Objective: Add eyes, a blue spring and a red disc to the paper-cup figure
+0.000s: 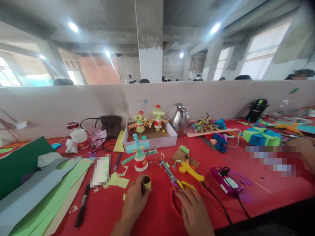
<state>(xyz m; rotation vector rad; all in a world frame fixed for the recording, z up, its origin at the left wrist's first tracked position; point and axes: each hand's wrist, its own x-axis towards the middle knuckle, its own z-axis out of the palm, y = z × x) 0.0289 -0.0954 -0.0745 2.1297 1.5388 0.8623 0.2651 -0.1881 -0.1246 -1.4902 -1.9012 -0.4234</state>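
Note:
My left hand (134, 200) is closed around a small cardboard tube wrapped in yellow paper (146, 183), held upright just above the red table (270, 193). My right hand (193, 209) rests on the table with its fingers curled, touching the handles of a pair of scissors (173, 178) that lie with the blades pointing away from me. Just beyond the tube stands a paper figure with a red-and-white cup base and green accordion arms (139, 157).
A white box (150, 136) holds two more paper figures. A yellow glue gun (190, 170) with a black cord, a purple device (226, 183), a metal jug (180, 119), a black pen (82, 205) and stacked paper sheets (36, 193) lie around. Another person's hand (306, 150) is at the right.

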